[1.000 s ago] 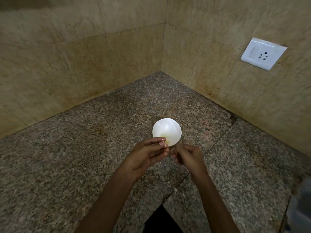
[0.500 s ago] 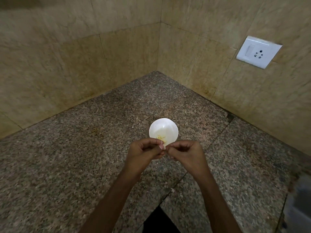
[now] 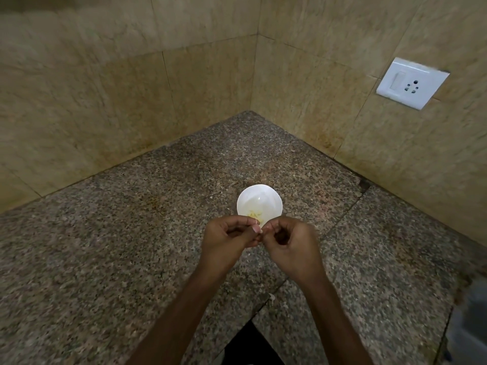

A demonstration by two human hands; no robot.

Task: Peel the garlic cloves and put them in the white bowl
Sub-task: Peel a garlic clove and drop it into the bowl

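Note:
A small white bowl (image 3: 259, 204) stands on the speckled granite counter (image 3: 131, 246) with a few yellowish bits at its bottom. Just in front of its near rim, my left hand (image 3: 229, 239) and my right hand (image 3: 291, 243) meet fingertip to fingertip. Both have curled fingers and pinch a small pale garlic clove (image 3: 259, 231) between them; the fingers hide most of it. A thin strand of skin sticks up from the left fingertips.
Beige tiled walls meet in a corner behind the bowl. A white switch and socket plate (image 3: 411, 83) sits on the right wall. The counter's front edge has a dark notch (image 3: 250, 343) below my arms. A blurred grey thing (image 3: 471, 325) lies at the far right.
My right hand has come up beside the left so the fingertips meet in front of the bowl. The bowl has not moved on the counter.

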